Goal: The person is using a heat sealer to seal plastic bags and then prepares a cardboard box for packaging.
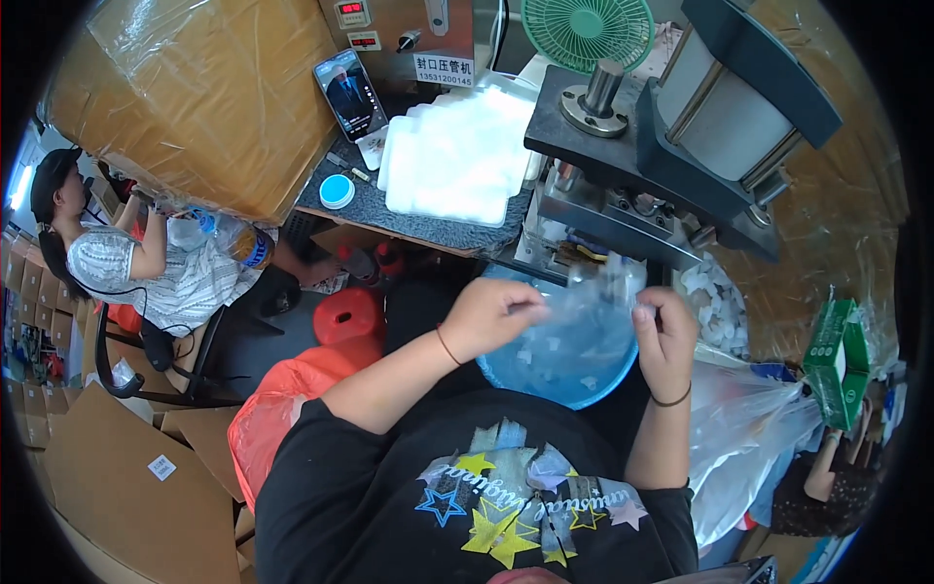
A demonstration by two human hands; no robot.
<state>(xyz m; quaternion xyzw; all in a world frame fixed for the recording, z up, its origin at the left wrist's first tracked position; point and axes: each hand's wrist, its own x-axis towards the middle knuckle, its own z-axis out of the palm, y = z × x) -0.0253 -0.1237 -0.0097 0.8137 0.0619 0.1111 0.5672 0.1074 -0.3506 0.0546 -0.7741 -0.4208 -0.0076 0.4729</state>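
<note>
Above a blue basin, my left hand is closed in a pinch at the left end of a clear plastic piece. On the other side, my right hand has its thumb and fingers closed at the piece's right end. The plastic is see-through and partly blurred, so its exact shape cannot be made out. Small clear scraps lie in the basin. Just beyond my hands stands a metal press with a thick dark top plate and a large cylinder.
A dark worktop holds stacked translucent plastic sheets, a phone and a blue-lidded tub. A green fan stands behind. Plastic scraps pile right of the press. A red stool and a seated co-worker are left.
</note>
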